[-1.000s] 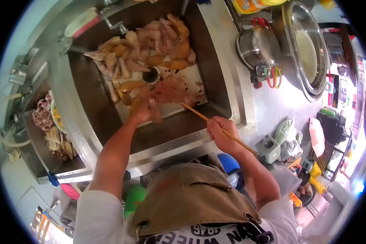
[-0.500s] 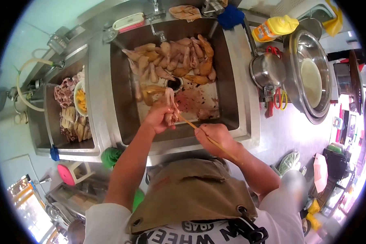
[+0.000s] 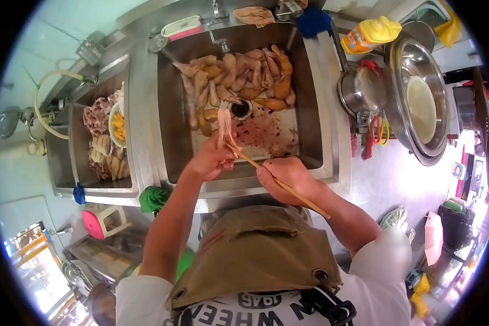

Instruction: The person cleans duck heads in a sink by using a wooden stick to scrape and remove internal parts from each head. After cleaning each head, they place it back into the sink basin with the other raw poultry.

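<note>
The person stands at a steel sink [image 3: 171,125]. The left hand [image 3: 211,161] is closed around the lower end of a pale meat piece [image 3: 224,129], held upright over the sink's near half, just in front of the drain [image 3: 240,108]. The right hand [image 3: 285,175] is fisted on a wooden stick [image 3: 304,200], whose tip meets the piece at the left hand's fingers. More poultry pieces [image 3: 239,76] are heaped along the sink's far side. To the right stand a lidded pot [image 3: 361,92] and a large steel bowl [image 3: 418,103].
</note>
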Motion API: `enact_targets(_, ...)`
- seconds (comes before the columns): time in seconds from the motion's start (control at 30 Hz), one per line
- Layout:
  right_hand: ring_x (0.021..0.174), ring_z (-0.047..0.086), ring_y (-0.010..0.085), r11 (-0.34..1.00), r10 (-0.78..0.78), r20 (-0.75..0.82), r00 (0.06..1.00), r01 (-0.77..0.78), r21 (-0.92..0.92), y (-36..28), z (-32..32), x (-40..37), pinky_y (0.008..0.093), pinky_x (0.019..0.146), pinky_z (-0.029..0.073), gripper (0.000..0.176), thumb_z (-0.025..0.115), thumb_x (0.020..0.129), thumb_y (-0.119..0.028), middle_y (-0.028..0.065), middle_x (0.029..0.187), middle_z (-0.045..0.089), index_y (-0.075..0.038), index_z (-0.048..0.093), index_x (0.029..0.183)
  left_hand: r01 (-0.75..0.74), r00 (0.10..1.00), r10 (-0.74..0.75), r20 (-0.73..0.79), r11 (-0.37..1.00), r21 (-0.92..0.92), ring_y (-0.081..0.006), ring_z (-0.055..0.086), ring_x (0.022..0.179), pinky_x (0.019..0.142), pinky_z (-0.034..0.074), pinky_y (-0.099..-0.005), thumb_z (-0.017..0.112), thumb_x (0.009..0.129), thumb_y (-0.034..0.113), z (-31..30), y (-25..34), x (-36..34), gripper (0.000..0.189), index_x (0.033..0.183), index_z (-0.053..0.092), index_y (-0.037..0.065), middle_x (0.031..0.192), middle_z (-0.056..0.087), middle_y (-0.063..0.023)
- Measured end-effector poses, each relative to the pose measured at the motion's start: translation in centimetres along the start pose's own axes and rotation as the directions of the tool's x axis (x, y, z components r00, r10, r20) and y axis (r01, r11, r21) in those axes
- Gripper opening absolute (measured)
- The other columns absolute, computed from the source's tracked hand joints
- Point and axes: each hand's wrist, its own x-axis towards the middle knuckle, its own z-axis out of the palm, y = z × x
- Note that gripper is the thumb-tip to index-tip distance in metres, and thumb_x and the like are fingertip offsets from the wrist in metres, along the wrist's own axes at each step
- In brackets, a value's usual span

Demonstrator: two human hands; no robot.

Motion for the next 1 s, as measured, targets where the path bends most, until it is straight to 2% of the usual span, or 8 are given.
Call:
enact_targets(0.23,0.054,0.053,0.0359,0.998,-0.004,0.067,0.998,0.008,-0.059,0.5,-0.7,-0.8,0.0443,0.049,0.043,0.022,0.057,0.088,-0.007,0.0158,0.06,0.051,-0.002,0.05,0.068,0.027,1.0,-0.027,0.002,0.999,-0.032,-0.0174,0.055,0.076,0.053,0.042,-0.0287,0.05,0.078,-0.006,1.5,0.8,-0.4,0.052,0.127,0.043,0.008,0.098,0.057,-0.0082)
enact_targets(0.47,0.057,0.057,0.0353,0.963,-0.014,0.271,0.962,0.087,-0.256,2.9,0.9,-0.1,0.044,0.051,0.047,0.02,0.057,0.085,-0.014,0.0141,0.059,0.054,-0.004,0.052,0.069,0.07,0.982,-0.078,-0.171,0.996,-0.056,-0.0203,0.056,0.067,0.05,0.044,-0.0341,0.045,0.078,0.009,3.2,0.0,-0.1,0.031,0.107,0.053,0.011,0.085,0.058,-0.0066)
enact_targets(0.67,0.059,0.058,0.0365,0.919,0.093,0.174,0.98,-0.017,-0.394,7.0,4.1,0.5,0.0434,0.052,0.048,0.018,0.058,0.084,-0.013,0.0167,0.062,0.056,-0.003,0.055,0.069,0.094,0.964,-0.122,-0.236,0.988,-0.126,-0.0174,0.053,0.054,0.046,0.044,-0.0349,0.048,0.082,0.018,5.6,-2.2,0.5,0.018,0.098,0.055,0.012,0.072,0.056,-0.0036)
enact_targets(0.77,0.057,0.057,0.0359,0.992,0.012,-0.146,0.989,-0.03,-0.12,6.2,4.9,0.4,0.0411,0.051,0.046,0.024,0.054,0.088,-0.015,0.0185,0.063,0.056,-0.003,0.054,0.067,-0.013,0.972,0.019,-0.232,0.999,0.03,-0.0151,0.052,0.054,0.048,0.044,-0.0318,0.049,0.084,0.017,6.7,-0.1,-0.5,0.015,0.096,0.055,0.009,0.071,0.056,-0.0032)
enact_targets(0.83,0.05,0.052,0.0249,0.955,0.288,-0.212,0.934,-0.264,0.133,5.4,5.5,0.1,0.0348,0.047,0.041,0.031,0.046,0.094,-0.017,0.012,0.06,0.054,-0.003,0.053,0.067,-0.215,0.953,0.25,-0.171,0.956,0.199,-0.0138,0.053,0.058,0.051,0.045,-0.0297,0.049,0.085,0.014,5.7,-0.3,0.1,0.015,0.097,0.055,0.007,0.073,0.057,-0.0036)
enact_targets(0.87,0.05,0.051,0.0226,0.888,0.423,-0.193,0.885,-0.363,0.283,5.5,5.8,-0.1,0.0332,0.048,0.04,0.03,0.045,0.094,-0.016,0.0096,0.06,0.053,-0.003,0.053,0.069,-0.232,0.932,0.233,-0.277,0.972,0.036,-0.0142,0.054,0.064,0.056,0.045,-0.028,0.047,0.086,0.01,6.7,0.0,0.2,0.017,0.101,0.054,0.005,0.08,0.059,-0.0057)
enact_targets(0.97,0.042,0.038,0.0124,0.531,0.761,-0.108,0.639,-0.519,0.67,3.8,5.6,1.0,0.028,0.041,0.031,0.034,0.042,0.094,-0.023,0.0035,0.051,0.043,-0.009,0.046,0.063,-0.468,0.831,0.486,-0.268,0.874,0.132,-0.0151,0.052,0.066,0.058,0.045,-0.0277,0.044,0.088,0.007,5.2,-3.2,3.1,0.017,0.101,0.054,0.002,0.085,0.06,-0.0075)
enact_targets(1.0,0.041,0.037,0.0125,0.374,0.837,-0.038,0.546,-0.52,0.768,3.5,5.2,1.4,0.028,0.041,0.03,0.033,0.043,0.093,-0.024,0.0032,0.05,0.042,-0.01,0.045,0.063,-0.419,0.864,0.46,-0.204,0.882,0.217,-0.0153,0.053,0.073,0.064,0.045,-0.0289,0.047,0.089,0.009,4.8,-3.5,3.3,0.022,0.111,0.051,0.004,0.091,0.06,-0.0074)
